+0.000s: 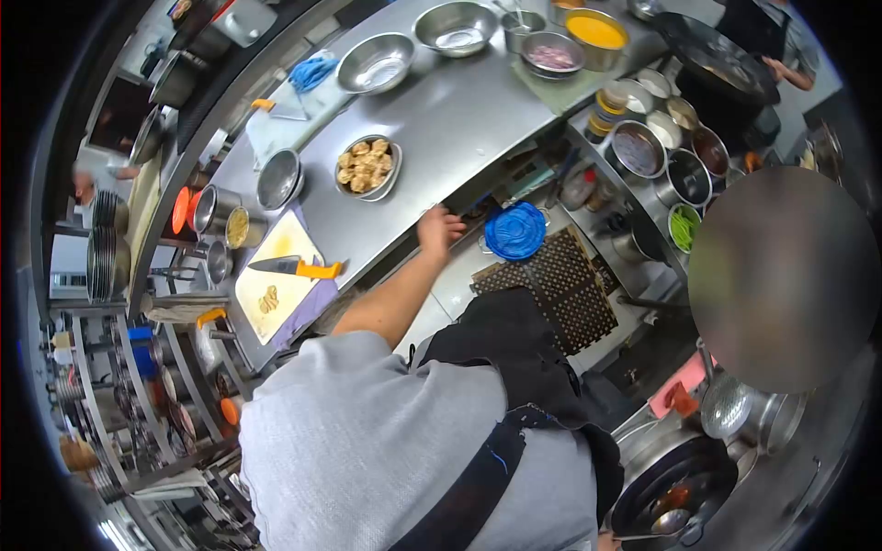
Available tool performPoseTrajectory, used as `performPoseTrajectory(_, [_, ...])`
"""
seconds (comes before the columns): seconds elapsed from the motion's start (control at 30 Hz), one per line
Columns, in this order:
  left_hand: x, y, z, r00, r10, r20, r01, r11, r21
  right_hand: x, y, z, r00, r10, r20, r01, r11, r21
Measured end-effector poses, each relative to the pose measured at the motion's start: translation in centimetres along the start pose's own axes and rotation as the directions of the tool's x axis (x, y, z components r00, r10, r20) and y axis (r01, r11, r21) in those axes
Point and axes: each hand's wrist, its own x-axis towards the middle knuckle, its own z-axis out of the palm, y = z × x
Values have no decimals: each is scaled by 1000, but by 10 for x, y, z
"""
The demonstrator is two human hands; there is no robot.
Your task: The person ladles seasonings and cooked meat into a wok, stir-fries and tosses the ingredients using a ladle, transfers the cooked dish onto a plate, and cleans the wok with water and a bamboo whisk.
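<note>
Bare left hand at the counter's edge, ladle at the wok

The person's left hand (439,230) hangs just off the near edge of the steel counter (450,110), holding nothing, its fingers slightly apart. The blue-lined bin (514,231) sits on the lower level just to its right. The right hand (607,543) is almost wholly cut off at the near edge; a bit of skin shows at the handle of a ladle (671,522), and I cannot tell how its fingers stand. The ladle rests in a dark wok (715,466) at the near right.

On the counter, to the far left of the left hand, a bowl (380,192) holds brown lumps of food (365,163). Farther left and nearer, a cutting board (274,246) lies on a purple cloth (317,299), bearing an orange-handled knife (299,266) and some slices (268,299). At the far right, another person's hand (792,73) is beside a large dark pan (707,50).
</note>
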Motion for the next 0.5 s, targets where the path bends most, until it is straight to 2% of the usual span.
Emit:
performPoseTrajectory(0.03, [7,14,-26,990,8,-140,-23,994,-107,3,-3,7,1000,-21,0,21,999,-49])
performPoseTrajectory(0.1, [30,34,-76,961,69,-269,-133,964,-228,6,-6,22,998,-58,4,58,990,-131])
performPoseTrajectory(0.23, [49,86,-113,941,108,-320,-194,949,-249,12,-12,47,992,-119,27,122,956,-267])
performPoseTrajectory(0.3, [65,105,-115,897,53,-440,-41,998,38,14,-12,54,990,-138,37,143,939,-313])
performPoseTrajectory(0.33, [76,117,-123,911,29,-412,55,980,190,17,-13,57,989,-146,38,150,932,-331])
performPoseTrajectory(0.43, [100,134,-133,876,33,-482,34,991,131,25,-4,60,985,-167,39,169,898,-407])
performPoseTrajectory(0.5, [107,150,-143,882,56,-467,61,971,231,32,0,55,982,-180,49,182,863,-471])
